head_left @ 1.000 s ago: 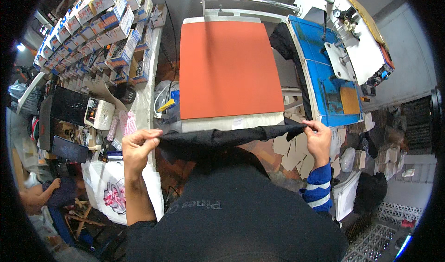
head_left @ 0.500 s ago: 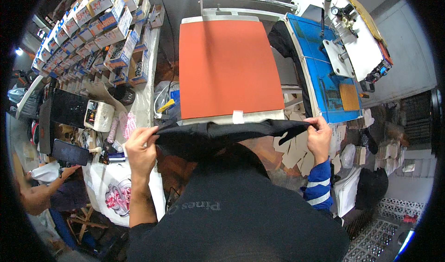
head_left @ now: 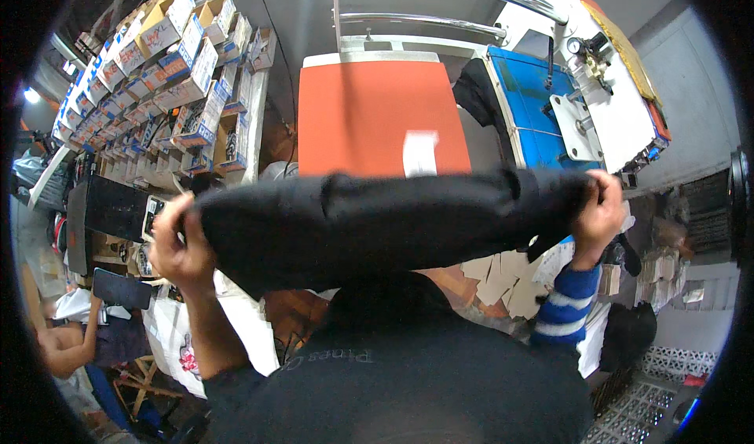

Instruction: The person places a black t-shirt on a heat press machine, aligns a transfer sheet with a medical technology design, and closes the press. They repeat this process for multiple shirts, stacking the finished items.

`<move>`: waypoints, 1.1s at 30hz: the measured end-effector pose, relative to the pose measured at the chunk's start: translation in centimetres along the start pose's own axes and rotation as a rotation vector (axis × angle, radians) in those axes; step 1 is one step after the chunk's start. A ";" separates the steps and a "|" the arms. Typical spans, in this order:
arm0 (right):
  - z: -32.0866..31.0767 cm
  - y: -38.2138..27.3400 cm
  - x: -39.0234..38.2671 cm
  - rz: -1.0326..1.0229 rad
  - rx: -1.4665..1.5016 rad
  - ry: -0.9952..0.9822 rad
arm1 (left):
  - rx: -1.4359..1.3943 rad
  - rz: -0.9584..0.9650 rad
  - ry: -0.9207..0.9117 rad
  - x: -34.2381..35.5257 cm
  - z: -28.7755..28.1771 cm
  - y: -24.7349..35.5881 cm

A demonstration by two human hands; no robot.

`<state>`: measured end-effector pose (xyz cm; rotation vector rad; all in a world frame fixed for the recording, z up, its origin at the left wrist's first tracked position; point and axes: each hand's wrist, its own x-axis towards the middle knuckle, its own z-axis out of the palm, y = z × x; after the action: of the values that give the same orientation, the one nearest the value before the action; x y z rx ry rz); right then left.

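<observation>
A black garment (head_left: 393, 216), probably a T-shirt, is stretched sideways between my two hands. My left hand (head_left: 182, 240) pinches its left end, and my right hand (head_left: 601, 212) grips its right end. The cloth hangs raised in front of my chest and covers the near edge of an orange press pad (head_left: 369, 106). A small white paper-like piece (head_left: 420, 152) shows on the pad's near part, just beyond the cloth. My right forearm wears a blue sleeve with white stripes.
Beyond the pad run metal bars (head_left: 424, 24). On the right stands a heat press with a blue platen (head_left: 526, 91) and a gauge. Shelves of cardboard boxes (head_left: 165, 67) fill the left. A co-worker's arm (head_left: 75, 346) and a phone (head_left: 123, 289) are lower left.
Both hands have moved apart and upward, spreading the black garment wider. It now covers the pad's near edge. The white piece shows larger on the pad.
</observation>
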<state>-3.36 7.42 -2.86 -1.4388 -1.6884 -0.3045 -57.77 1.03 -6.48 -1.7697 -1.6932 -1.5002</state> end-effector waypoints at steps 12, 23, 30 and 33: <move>26.2 10.3 15.9 -0.087 -0.225 -0.453 | 0.068 -0.410 -0.684 13.9 24.7 -16.4; 47.4 16.2 11.2 0.972 0.667 -0.405 | -0.032 -1.117 -0.281 9.8 39.3 -23.3; 51.6 15.7 13.0 0.636 0.154 -0.351 | 0.164 -0.823 -0.207 9.7 42.6 -26.5; 49.2 9.8 10.5 0.137 0.112 -0.255 | 0.124 -0.241 -0.170 7.9 44.5 -18.3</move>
<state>-16.26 50.45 -27.49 -1.5510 -1.7653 0.0507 -53.95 44.90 -27.39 -1.7211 -2.1000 -1.3305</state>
